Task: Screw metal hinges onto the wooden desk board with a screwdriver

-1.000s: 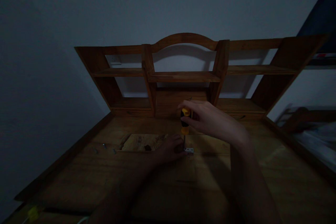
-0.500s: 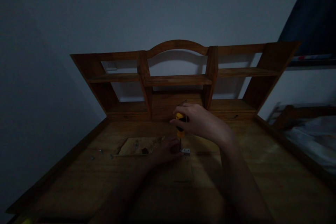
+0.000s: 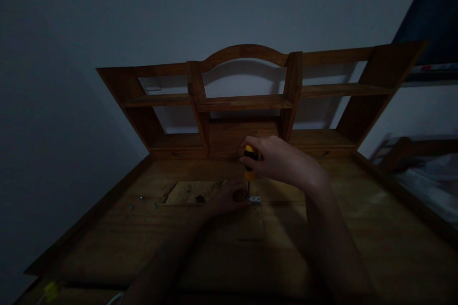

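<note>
My right hand [image 3: 266, 152] is wrapped round the yellow and black handle of a screwdriver [image 3: 249, 175], which stands nearly upright with its shaft pointing down. Its tip meets the left end of a small silver metal bracket [image 3: 255, 199] lying on the wooden desk [image 3: 207, 252]. My left hand [image 3: 231, 198] rests low on the desk, thumb and fingers curled together at that same end of the bracket, around the screwdriver's tip. Whatever is between those fingertips is too small and dark to make out.
Several small metal screws or fittings [image 3: 143, 198] lie at the left of the desk. Beside my left hand is a rough, damaged patch [image 3: 184, 193] in the surface. A wooden shelf unit [image 3: 246, 103] stands along the back against the wall. Something yellow [image 3: 52, 290] shows at lower left.
The camera view has shifted slightly, bringing the yellow item and a white cable-like curve into sight at lower left. Both hands keep their places at the bracket, the screwdriver still upright.
</note>
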A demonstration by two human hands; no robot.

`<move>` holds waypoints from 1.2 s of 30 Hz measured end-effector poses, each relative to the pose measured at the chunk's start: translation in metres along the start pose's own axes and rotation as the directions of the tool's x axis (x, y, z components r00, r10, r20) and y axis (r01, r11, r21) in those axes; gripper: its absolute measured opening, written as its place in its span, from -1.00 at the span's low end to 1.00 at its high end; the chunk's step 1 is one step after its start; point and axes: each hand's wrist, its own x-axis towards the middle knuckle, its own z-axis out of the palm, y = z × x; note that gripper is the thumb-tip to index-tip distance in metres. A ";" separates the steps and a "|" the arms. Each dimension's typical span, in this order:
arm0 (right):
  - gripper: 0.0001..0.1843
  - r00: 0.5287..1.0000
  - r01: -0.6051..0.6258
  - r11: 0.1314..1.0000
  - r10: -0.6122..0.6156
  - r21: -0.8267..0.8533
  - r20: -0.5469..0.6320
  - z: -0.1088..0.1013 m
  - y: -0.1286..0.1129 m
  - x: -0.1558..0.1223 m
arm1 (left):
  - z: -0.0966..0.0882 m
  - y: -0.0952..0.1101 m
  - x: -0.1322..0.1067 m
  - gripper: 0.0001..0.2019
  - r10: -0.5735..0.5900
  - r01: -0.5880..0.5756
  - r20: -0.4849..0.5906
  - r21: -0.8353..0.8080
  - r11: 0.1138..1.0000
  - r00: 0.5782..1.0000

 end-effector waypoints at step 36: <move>-0.84 0.994 0.108 0.994 -0.108 -0.003 0.009 0.003 -0.002 0.003 | 0.003 -0.010 0.002 -0.72 0.066 -0.067 -0.019 -0.018 0.998 0.998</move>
